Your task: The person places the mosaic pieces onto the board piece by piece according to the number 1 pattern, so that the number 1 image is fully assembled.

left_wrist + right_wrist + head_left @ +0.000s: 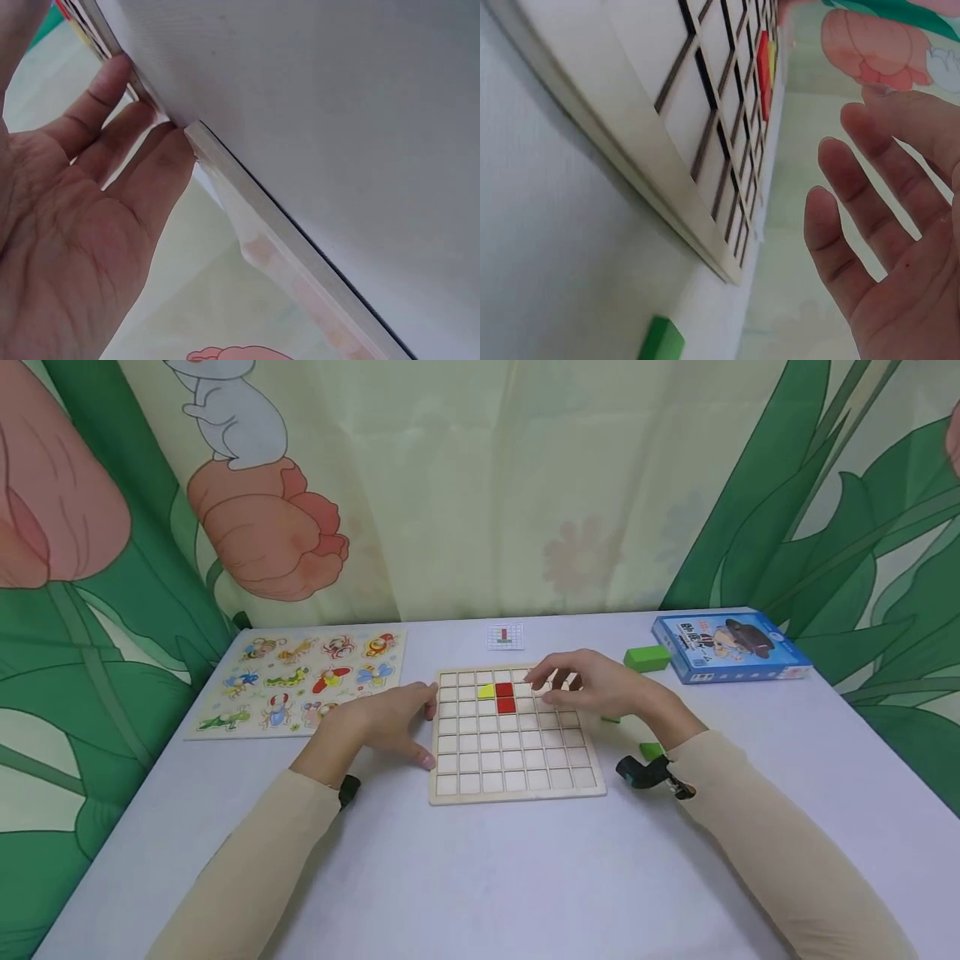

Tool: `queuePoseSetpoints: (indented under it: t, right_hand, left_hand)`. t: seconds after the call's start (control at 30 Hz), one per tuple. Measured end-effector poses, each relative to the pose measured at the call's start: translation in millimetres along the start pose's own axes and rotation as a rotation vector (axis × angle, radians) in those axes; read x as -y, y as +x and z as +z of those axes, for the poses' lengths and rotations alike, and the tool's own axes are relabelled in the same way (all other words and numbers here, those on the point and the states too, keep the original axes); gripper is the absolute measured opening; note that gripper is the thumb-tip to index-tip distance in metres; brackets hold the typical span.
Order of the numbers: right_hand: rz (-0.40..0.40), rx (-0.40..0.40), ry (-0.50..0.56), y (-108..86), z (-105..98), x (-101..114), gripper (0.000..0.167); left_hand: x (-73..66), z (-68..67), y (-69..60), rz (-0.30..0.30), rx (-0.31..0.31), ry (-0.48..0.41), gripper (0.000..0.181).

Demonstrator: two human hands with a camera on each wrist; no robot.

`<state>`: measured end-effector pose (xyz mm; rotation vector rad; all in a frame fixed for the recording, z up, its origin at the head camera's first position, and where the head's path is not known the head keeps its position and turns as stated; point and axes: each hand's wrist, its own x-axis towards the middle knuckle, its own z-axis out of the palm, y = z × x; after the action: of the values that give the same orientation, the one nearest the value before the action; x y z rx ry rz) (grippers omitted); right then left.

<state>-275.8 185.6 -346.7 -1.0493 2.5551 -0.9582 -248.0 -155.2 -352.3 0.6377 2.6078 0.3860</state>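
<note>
A wooden grid board (517,795) lies on the white table, with red pieces (506,704) and a yellow piece (487,692) in its upper cells. The left hand (382,718) touches the board's left edge with thumb and fingers spread; in the left wrist view the fingertips of that hand (82,202) meet a thin edge. Over the board's upper right part hovers the right hand (592,685), fingers loosely bent and holding nothing. The right wrist view shows this hand (900,217) apart from the board (622,127), its fingers spread.
An insect picture board (258,722) lies at the left. Behind the grid is a small pattern card (505,637). Green blocks (647,658) lie to the right, one beside a blue box (735,647). A printed curtain (465,485) hangs behind the table.
</note>
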Motion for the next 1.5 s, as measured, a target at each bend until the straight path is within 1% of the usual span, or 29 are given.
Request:
queuePoseSetpoints:
  t: [0.17,0.33,0.4,0.53,0.67,0.77,0.87,0.93,1.07,1.17,1.37,1.5]
  right_hand:
    - [-0.006,-0.027,-0.029,-12.2,-11.8,-0.7,0.033]
    - [0.009,-0.051,-0.068,-25.4,-11.7,-4.1,0.04]
    - [0.011,-0.063,-0.072,-31.5,-11.8,-5.1,0.041]
    - [0.004,-0.107,-0.088,-47.5,-19.0,-8.5,0.04]
    - [-0.017,-0.166,-0.12,-60.3,-28.9,-12.2,0.042]
    - [-0.015,-0.202,-0.117,-64.1,-29.6,-15.4,0.045]
    - [0.0,-0.2,-0.101,-68.7,-26.2,-19.6,0.046]
    - [-0.004,-0.19,-0.104,-72.3,-24.2,-22.9,0.047]
    - [-0.013,-0.186,-0.11,-77.8,-24.0,-28.6,0.046]
    - [-0.013,-0.194,-0.117,-79.6,-26.4,-32.6,0.046]
    - [-0.021,-0.215,-0.138,-78.2,-31.2,-42.2,0.044]
    - [0.003,-0.223,-0.142,-81.0,-31.8,-50.0,0.043]
  left_hand:
    - [-0.6,-2.7,1.8,0.014,0.002,0.0,0.071]
    - [0.4,0.7,2.4,-0.007,0.003,-0.019,0.071]
    - [0.5,2.9,3.1,-0.004,0.003,-0.025,0.072]
    - [-1.2,6.5,8.1,0.022,0.006,-0.024,0.071]
    - [-2.5,5.1,11.8,0.035,0.006,0.003,0.07]
    - [-1.5,3.5,9.3,0.019,0.003,0.014,0.07]
    - [1.0,6.7,6.3,0.001,0.012,0.003,0.07]
    - [2.8,10.4,5.5,-0.001,0.014,-0.006,0.071]
    - [3.2,13.8,4.6,0.017,0.009,-0.012,0.07]
    - [2.7,11.8,4.2,0.026,0.0,-0.005,0.07]
    - [3.8,2.3,3.0,0.011,-0.021,0.009,0.07]
    - [2.4,-0.2,1.6,0.016,-0.011,0.007,0.07]
